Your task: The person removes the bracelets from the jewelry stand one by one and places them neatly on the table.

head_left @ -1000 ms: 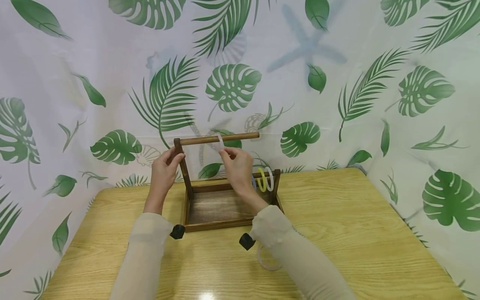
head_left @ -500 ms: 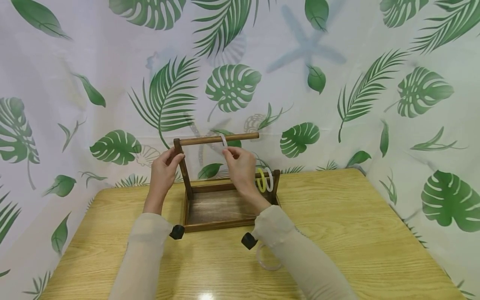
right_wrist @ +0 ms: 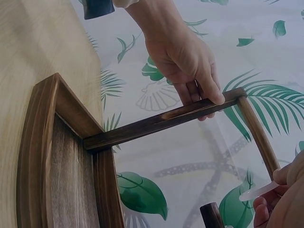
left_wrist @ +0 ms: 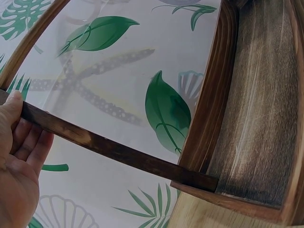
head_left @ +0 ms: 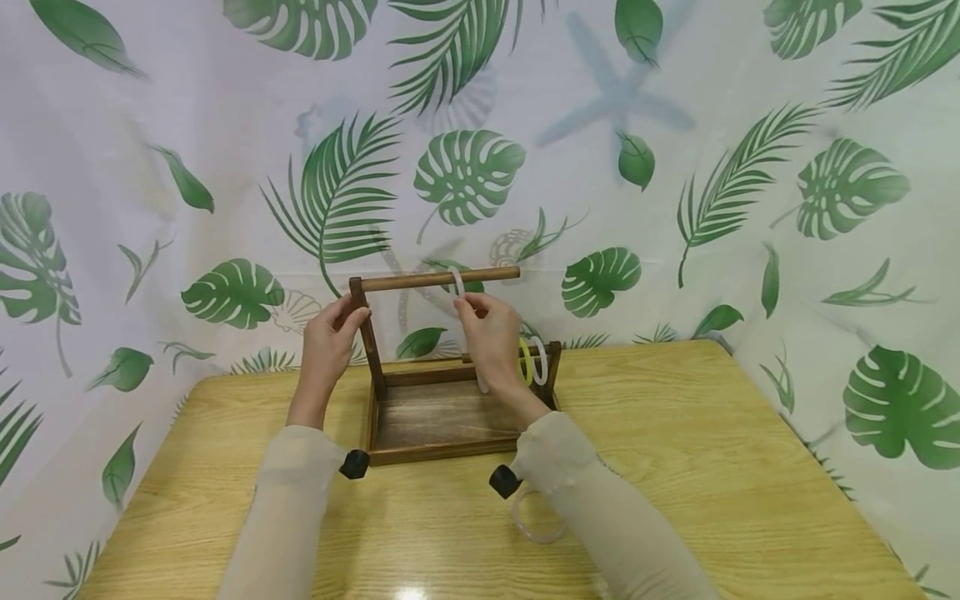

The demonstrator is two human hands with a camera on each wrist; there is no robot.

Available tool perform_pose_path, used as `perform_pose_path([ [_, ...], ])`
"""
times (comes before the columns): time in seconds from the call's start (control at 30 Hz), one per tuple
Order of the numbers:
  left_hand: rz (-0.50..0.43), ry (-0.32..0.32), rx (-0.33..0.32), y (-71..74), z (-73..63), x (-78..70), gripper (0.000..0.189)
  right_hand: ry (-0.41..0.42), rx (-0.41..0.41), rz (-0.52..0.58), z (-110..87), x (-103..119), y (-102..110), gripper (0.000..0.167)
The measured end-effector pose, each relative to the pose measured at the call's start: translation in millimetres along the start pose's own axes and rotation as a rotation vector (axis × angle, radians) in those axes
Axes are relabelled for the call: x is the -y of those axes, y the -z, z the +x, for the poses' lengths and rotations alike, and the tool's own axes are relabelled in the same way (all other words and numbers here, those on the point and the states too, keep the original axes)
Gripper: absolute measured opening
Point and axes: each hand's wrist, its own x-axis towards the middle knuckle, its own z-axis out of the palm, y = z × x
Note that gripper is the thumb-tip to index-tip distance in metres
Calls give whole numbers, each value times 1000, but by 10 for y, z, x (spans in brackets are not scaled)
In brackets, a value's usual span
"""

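My left hand grips the left upright of a dark wooden bangle stand near its top, thumb in front and fingers behind. My right hand pinches a translucent white bangle, which encircles the upper rod right of its middle. In the right wrist view, the bangle sits between thumb and fingers close to the rod. On the lower rod hang a yellow bangle and a white bangle, partly behind my right hand. A pale curved edge shows just below that hand.
The stand's shallow tray rests on a wood-grain table. A clear pinkish bangle lies in front of it by the right sleeve. A leaf-print cloth hangs right behind the table. The upper rod's right end is free.
My right hand has slid the white bangle rightward along the upper rod. The pale edge below it has come into view. My left hand has stayed on the upright.
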Motion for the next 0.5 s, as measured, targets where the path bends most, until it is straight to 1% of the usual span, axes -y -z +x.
perform_pose_path([
  [0.2,-8,-20,1,-1,16,-2,43,21,-19,-15,19,-16,17,18],
  [0.27,-12,-17,-3,0,15,-1,43,27,-17,-18,23,-19,18,18],
  [0.5,-1,-6,-7,7,7,12,44,6,-18,-32,29,-21,41,19],
])
